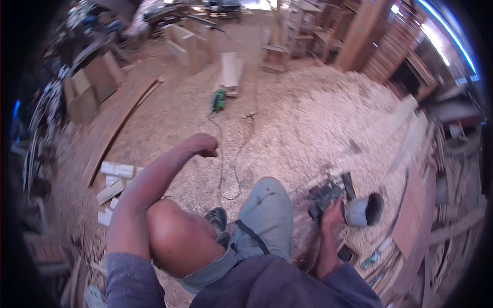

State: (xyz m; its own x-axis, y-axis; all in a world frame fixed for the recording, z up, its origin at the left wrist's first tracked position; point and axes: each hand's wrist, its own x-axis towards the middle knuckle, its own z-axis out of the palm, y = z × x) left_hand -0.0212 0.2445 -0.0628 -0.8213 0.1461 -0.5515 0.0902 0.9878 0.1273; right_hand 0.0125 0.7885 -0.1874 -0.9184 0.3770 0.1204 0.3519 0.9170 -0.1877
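Observation:
My left hand [203, 145] hangs past my bent left knee, over the shavings-covered floor. Its fingers are curled in, and nothing shows in them. My right hand [333, 214] is low beside my right leg, its fingers closed at the edge of a dark, blocky object [324, 197] whose kind I cannot make out. A flat dark piece [348, 186] stands just beyond it. To the right of that hand, a grey, open-mouthed container [363, 210] leans on its side or tilts, dark inside.
A green power tool [218, 101] lies ahead by pale boards [230, 72], its dark cord [221, 169] looping toward me. A long plank [120, 128] and short wood blocks [117, 169] lie left. Wood shavings [318, 108] heap ahead right; boards [411, 210] line the right side.

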